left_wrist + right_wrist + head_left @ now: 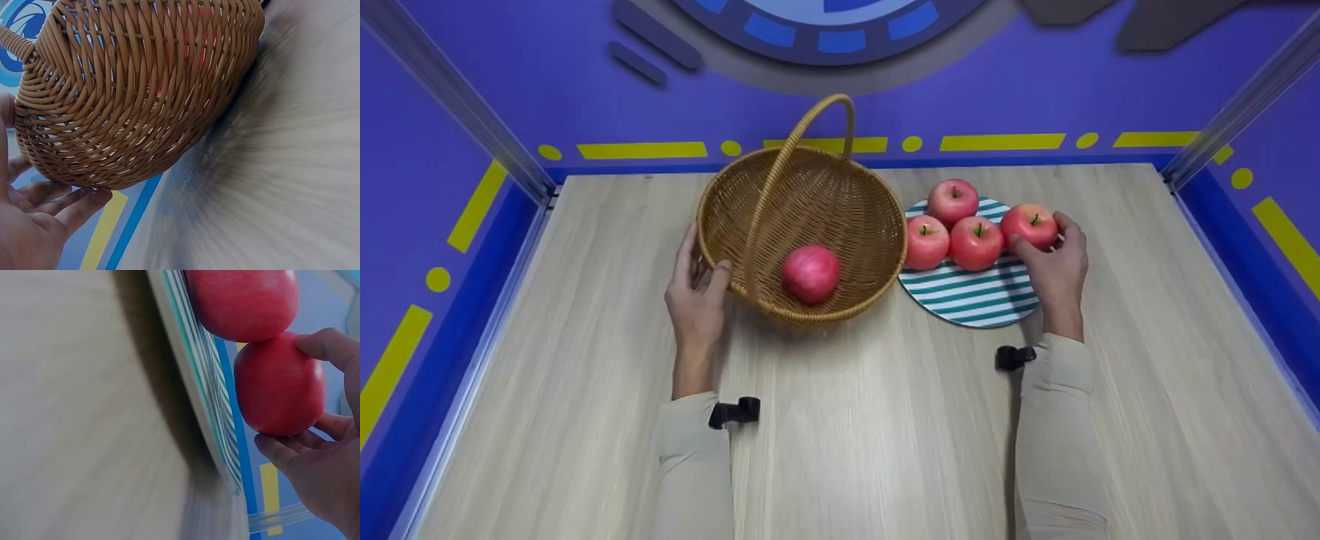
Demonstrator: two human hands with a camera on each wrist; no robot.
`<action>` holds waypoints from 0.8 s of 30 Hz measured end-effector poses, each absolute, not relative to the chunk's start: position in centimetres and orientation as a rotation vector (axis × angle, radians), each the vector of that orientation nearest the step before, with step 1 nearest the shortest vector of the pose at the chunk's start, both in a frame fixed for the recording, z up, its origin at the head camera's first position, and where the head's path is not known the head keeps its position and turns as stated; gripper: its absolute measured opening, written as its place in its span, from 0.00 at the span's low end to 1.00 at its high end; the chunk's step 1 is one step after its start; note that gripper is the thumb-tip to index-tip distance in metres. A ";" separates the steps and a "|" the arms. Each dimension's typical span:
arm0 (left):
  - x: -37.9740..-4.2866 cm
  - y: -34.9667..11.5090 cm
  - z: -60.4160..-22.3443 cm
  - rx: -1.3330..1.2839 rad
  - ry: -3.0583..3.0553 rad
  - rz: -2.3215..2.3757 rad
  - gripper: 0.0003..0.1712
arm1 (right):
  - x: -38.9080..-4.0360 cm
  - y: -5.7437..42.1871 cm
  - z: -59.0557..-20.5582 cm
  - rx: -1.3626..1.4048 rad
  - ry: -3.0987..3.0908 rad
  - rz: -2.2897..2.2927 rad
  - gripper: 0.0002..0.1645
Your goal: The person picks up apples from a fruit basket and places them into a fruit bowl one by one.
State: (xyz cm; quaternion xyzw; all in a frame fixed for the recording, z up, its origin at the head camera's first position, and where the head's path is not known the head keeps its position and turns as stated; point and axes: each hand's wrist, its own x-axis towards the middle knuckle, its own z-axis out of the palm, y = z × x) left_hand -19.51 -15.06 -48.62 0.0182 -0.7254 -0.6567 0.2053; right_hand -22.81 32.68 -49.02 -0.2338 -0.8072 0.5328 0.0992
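A brown wicker basket (847, 202) with a tall arched handle stands at the centre left in the head view. One pinkish-red apple (811, 274) lies inside it. My left hand (697, 300) holds the basket's left side, thumb at the rim and fingers against the outer weave (140, 107). To the right is a round board with green and white stripes (971, 292), bearing several red apples (976, 244). My right hand (1057, 274) grips the rightmost apple (1030, 226) between thumb and fingers. In the right wrist view, that apple (278, 385) appears against a neighbouring one (244, 301).
The light wood tabletop (870, 420) spreads in front of both things. Purple-blue panels with yellow marks (641, 151) enclose it at the back and sides. A black wrist camera (735, 412) sits on the left sleeve, another (1015, 358) on the right.
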 end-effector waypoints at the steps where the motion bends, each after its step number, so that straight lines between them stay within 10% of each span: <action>1: -19.5 -15.1 -48.6 0.050 -2.023 -1.829 0.39 | -22.8 32.7 -49.1 -0.693 -2.390 1.576 0.55; 24: -19.5 -15.0 -48.6 0.022 -2.011 -1.823 0.38 | -23.1 32.9 -49.5 -0.699 -2.429 1.583 0.54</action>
